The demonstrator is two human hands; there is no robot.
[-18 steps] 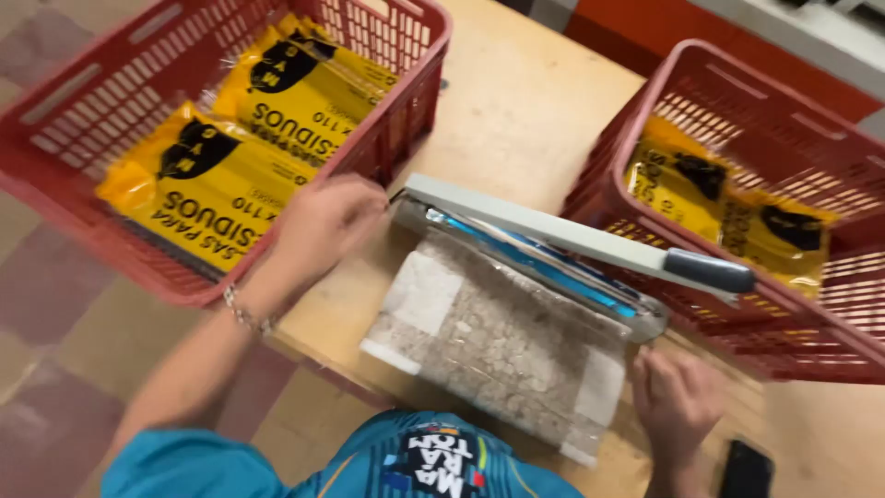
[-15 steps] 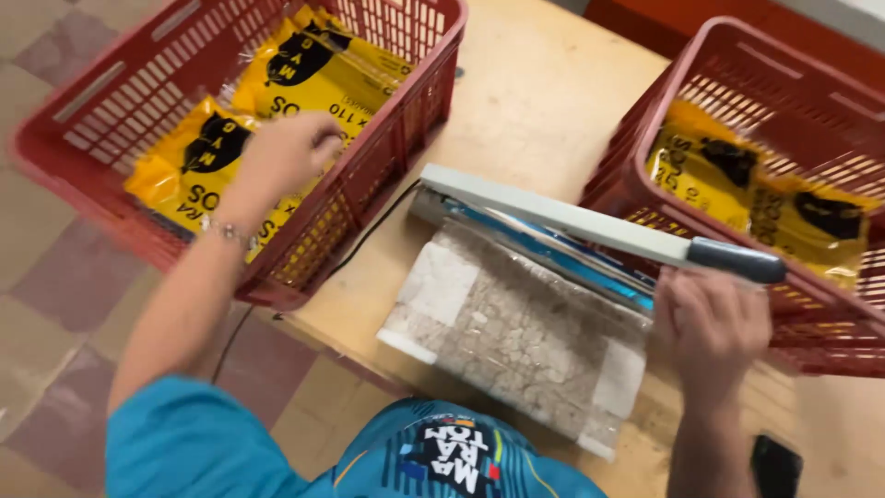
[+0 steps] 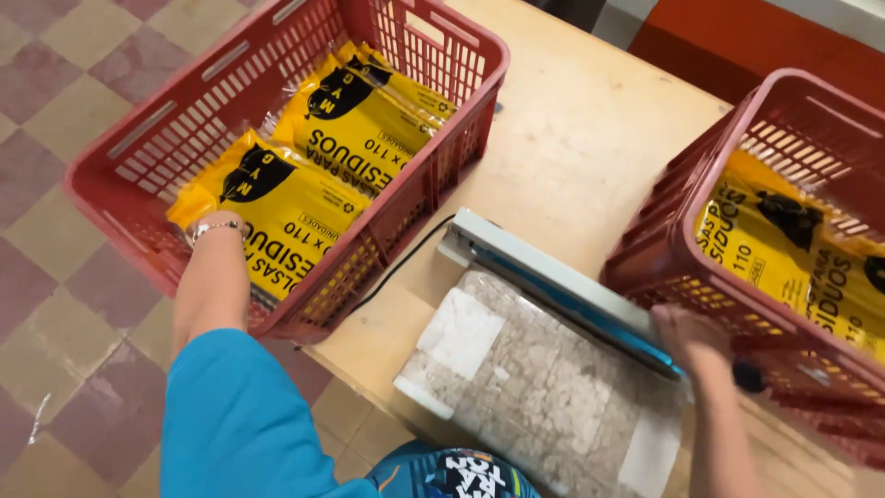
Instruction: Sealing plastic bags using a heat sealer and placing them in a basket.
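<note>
Risk: my right hand (image 3: 687, 332) presses the grey heat-sealer bar (image 3: 553, 281), fingers blurred, can't tell; left hand hidden; pinching likely.

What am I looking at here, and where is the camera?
The camera sits on a person's head and looks down at their own arms. On the wooden table lies a long grey and blue heat sealer with a clear bag of pale granular stuff under its bar. The right hand presses the sealer's handle end. The left hand, with a bracelet at the wrist, reaches into the left red basket, onto the yellow packets; its fingers are hidden, so I cannot tell whether it grips one. A right red basket holds more yellow packets.
</note>
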